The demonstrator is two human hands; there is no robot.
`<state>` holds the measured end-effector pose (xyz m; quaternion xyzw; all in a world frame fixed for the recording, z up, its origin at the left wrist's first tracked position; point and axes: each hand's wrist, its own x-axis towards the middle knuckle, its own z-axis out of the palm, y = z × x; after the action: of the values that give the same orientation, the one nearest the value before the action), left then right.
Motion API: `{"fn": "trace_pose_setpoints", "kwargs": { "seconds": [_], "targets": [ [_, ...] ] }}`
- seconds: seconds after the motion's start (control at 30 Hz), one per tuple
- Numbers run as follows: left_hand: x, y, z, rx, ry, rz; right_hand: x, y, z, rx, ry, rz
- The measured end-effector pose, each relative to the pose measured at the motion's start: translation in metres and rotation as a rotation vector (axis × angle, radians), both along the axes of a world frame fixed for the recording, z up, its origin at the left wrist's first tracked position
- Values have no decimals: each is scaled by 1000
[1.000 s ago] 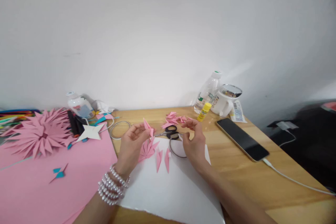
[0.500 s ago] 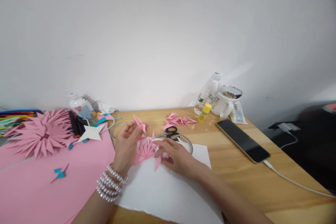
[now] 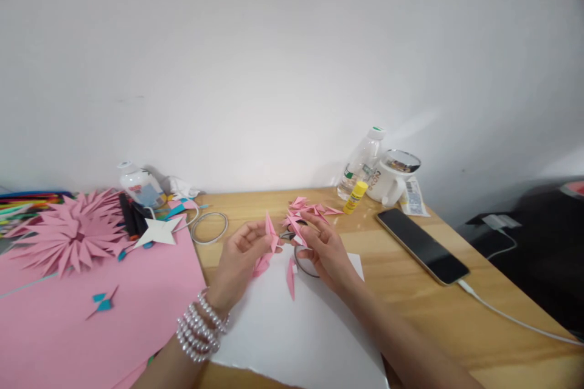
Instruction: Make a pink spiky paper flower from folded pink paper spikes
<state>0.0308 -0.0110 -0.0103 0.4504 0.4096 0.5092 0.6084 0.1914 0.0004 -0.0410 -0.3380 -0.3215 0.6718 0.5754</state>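
Noting both hands above the white sheet's (image 3: 296,334) far edge: your left hand (image 3: 240,258) pinches a pink folded spike (image 3: 271,234) between thumb and fingertips; your right hand (image 3: 329,253) pinches a second spike (image 3: 295,230) likewise. Key relation: a narrow gap between the two, over that far edge. Left-held spike near upright, tip up; right-held one slants, tip leaning toward its neighbour, pale patch at its lower end. Third spike (image 3: 291,279) lies on the sheet, long axis running roughly toward you. Part of a pink fan (image 3: 262,264) shows below your left hand, by the sheet's far edge. Paper matte, creases crisp, shapes slim and pointed. Sheet smooth, its near edge ragged.
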Motion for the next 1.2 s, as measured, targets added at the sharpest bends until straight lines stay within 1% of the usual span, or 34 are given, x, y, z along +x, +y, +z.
{"fn": "trace_pose_setpoints", "kwargs": {
  "seconds": [0.07, 0.17, 0.3, 0.47, 0.63, 0.77, 0.87, 0.97, 1.1, 1.2],
  "targets": [
    [3, -3, -2, -18, 54, -28, -1, 1, -1, -9, 54, 5],
    [4, -4, -3, -22, 98, -22, -2, 0, -3, -8, 111, 23],
    [3, -4, -4, -16, 92, -20, -2, -1, -5, -56, 40, 55],
    [3, -2, -7, -35, 91, -11, -6, -3, -4, -10, -56, 0],
    [3, 0, -8, -32, 65, 22, -8, -2, -4, -28, -63, -52],
    [3, -1, -6, -34, 76, -10, -8, -2, -7, 0, -68, -51],
    [4, -3, -4, -30, 133, -39, -8, -2, -8, -2, -35, -24],
    [4, -2, -4, -19, 164, -45, -8, -3, -5, -46, 3, 35],
    [1, 0, -4, -12, 128, -45, -8, -5, -1, -86, 50, 106],
    [-1, 1, -3, -23, 109, -26, -7, -5, -2, -91, 42, 141]
  ]
}}
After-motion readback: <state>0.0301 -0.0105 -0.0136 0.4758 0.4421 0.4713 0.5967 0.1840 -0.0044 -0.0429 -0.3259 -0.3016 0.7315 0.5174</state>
